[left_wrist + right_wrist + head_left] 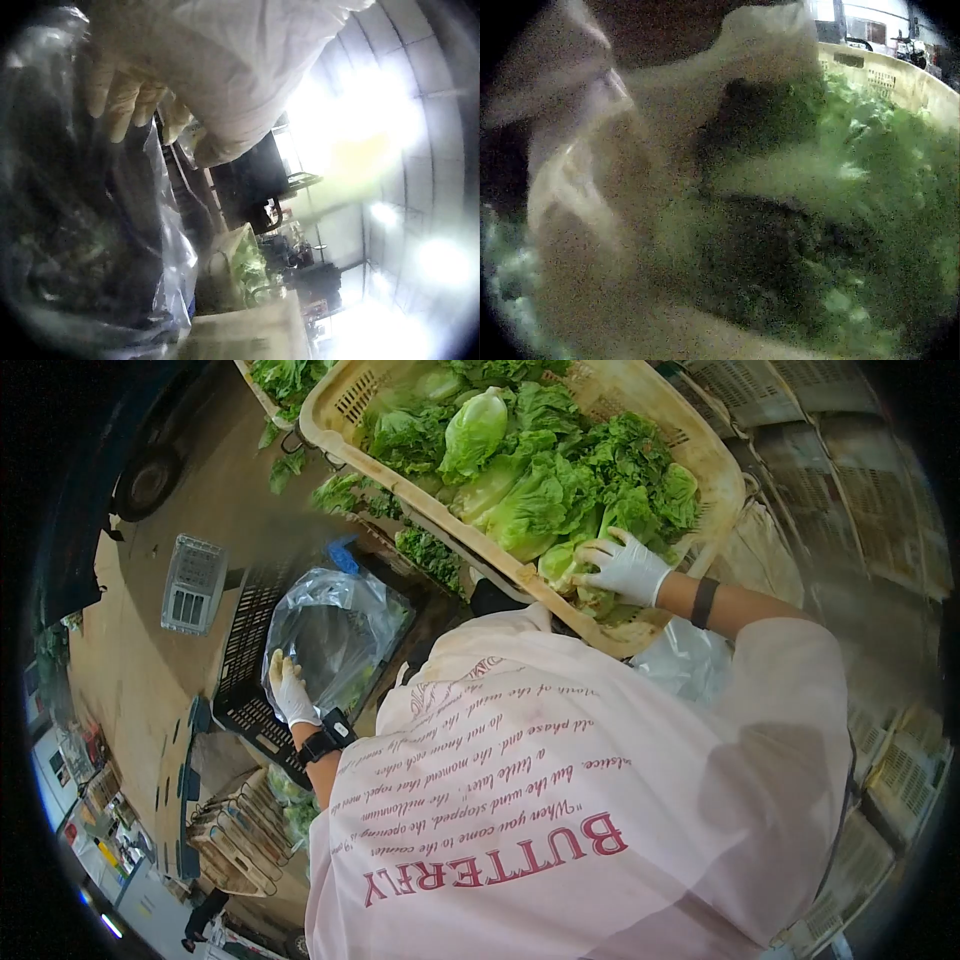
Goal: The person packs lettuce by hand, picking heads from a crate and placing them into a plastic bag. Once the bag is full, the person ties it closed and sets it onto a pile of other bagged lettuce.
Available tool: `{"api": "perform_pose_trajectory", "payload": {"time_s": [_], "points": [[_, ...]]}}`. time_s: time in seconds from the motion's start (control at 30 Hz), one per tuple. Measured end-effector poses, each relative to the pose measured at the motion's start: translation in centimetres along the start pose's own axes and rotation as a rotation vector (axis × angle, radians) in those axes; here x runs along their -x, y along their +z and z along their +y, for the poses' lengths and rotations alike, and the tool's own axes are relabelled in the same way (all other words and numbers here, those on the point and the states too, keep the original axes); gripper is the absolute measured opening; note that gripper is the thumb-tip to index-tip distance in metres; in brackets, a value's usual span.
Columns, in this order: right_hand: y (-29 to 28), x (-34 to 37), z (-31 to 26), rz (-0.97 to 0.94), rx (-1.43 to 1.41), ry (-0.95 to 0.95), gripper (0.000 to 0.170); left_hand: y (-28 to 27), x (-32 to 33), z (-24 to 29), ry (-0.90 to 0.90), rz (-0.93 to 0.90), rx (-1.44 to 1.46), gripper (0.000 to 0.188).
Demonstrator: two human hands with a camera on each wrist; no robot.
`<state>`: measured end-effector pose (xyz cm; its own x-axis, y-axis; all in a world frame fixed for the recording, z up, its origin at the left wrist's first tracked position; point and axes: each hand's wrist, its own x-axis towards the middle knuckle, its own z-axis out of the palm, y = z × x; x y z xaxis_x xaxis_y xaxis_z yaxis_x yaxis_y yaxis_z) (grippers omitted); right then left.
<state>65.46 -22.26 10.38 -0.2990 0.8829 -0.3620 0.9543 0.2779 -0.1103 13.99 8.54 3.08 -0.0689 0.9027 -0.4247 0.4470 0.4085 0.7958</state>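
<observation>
My gloved left hand [292,693] is at the rim of a clear plastic bag [335,625], pinching its film between fingers and thumb. In the left wrist view, the fingers [124,112] reach over the bag's mouth. The bag gapes wide and lines a black slatted crate [240,670]. My gloved right hand [628,567] is inside a big cream crate [420,500], its fingers curled over a lettuce head [560,565] near the front wall. Motion blurs that hand in the right wrist view, with green leaves [870,247] around it.
More lettuce [540,490] fills the cream crate. Leafy scraps [430,555] lie below its front edge. A grey plastic crate [194,585] stands on the floor at left, and pale crates [235,840] stand at lower left. Stacked crates [840,490] line the right side.
</observation>
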Motion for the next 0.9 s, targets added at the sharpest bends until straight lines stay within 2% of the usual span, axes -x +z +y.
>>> {"api": "perform_pose_trajectory", "payload": {"time_s": [0.1, 0.23, 0.3, 0.33, 0.4, 0.43, 0.47, 0.5, 0.53, 0.57, 0.6, 0.63, 0.67, 0.7, 0.73, 0.77, 0.8, 0.87, 0.9], "points": [[1.1, 0.6, 0.0, 0.159, 0.069, -0.037, 0.074, 0.8, 0.4, 1.0, -0.035, -0.013, -0.011, 0.038], [-1.6, 1.6, 1.7, 0.142, 0.042, -0.058, 0.061, 1.9, 0.4, 1.9, -0.012, -0.032, -0.022, 0.038], [-6.2, 2.1, 3.0, 0.074, -0.317, 0.030, 0.073, 2.5, -0.2, 2.7, 0.040, -0.064, -0.018, 0.038], [-7.8, 2.4, 3.7, 0.074, -0.307, 0.033, 0.073, 2.9, -0.5, 3.3, 0.092, -0.090, -0.017, 0.039], [-10.9, 2.3, 5.2, 0.283, -0.743, 0.196, 0.082, 5.3, 1.5, 7.9, 0.167, -0.168, 0.052, 0.038], [-12.6, 1.7, 5.8, 0.409, -0.849, 0.107, 0.083, 6.6, 2.9, 10.8, 0.211, -0.220, 0.073, 0.038], [-13.8, 1.0, 6.1, 0.386, -1.071, 0.122, 0.078, 8.5, 5.7, 14.9, 0.260, -0.337, 0.072, 0.041], [-14.7, -0.2, 5.8, 0.428, -1.164, 0.121, 0.078, 10.3, 6.2, 16.2, 0.363, -0.481, 0.186, 0.043], [-15.4, -1.7, 5.1, 0.465, -1.259, 0.114, 0.077, 11.6, 6.5, 17.7, 0.406, -0.598, 0.153, 0.045], [-15.6, -3.2, 4.8, 0.453, -1.191, 0.127, 0.079, 13.3, 10.1, 21.2, 0.383, -0.794, 0.326, 0.045], [-15.9, -4.9, 4.2, 0.441, -1.128, 0.136, 0.081, 15.2, 10.3, 21.2, 0.518, -0.962, 0.369, 0.050], [-17.2, -6.8, 2.8, 0.418, -1.157, 0.084, 0.088, 16.4, 11.9, 23.0, 0.558, -1.086, 0.315, 0.061], [-16.8, -9.0, 1.9, 0.438, -1.194, 0.010, 0.079, 18.7, 11.4, 21.6, 0.612, -1.219, 0.412, 0.073], [-17.9, -11.0, -0.1, 0.518, -1.241, -0.062, 0.075, 18.8, 12.3, 21.7, 0.374, -1.346, 0.487, 0.085], [-18.8, -12.8, -1.7, 0.599, -1.289, -0.133, 0.071, 19.2, 13.6, 22.4, 0.475, -1.207, 0.579, 0.083], [-18.1, -14.4, -2.0, 0.771, -1.155, -0.193, 0.064, 19.1, 12.8, 21.1, 0.269, -1.226, 0.669, 0.077], [-19.4, -15.0, -2.5, 0.896, -0.816, -0.068, 0.053, 19.2, 12.1, 20.1, 0.062, -1.245, 0.756, 0.072], [-19.2, -16.7, -2.9, 1.001, -0.675, -0.024, 0.037, 18.7, 11.5, 18.7, -0.110, -1.173, 0.830, 0.065], [-19.3, -17.4, -2.8, 0.851, -0.899, -0.029, 0.027, 18.0, 11.1, 18.2, -0.185, -1.136, 0.834, 0.061]]}}
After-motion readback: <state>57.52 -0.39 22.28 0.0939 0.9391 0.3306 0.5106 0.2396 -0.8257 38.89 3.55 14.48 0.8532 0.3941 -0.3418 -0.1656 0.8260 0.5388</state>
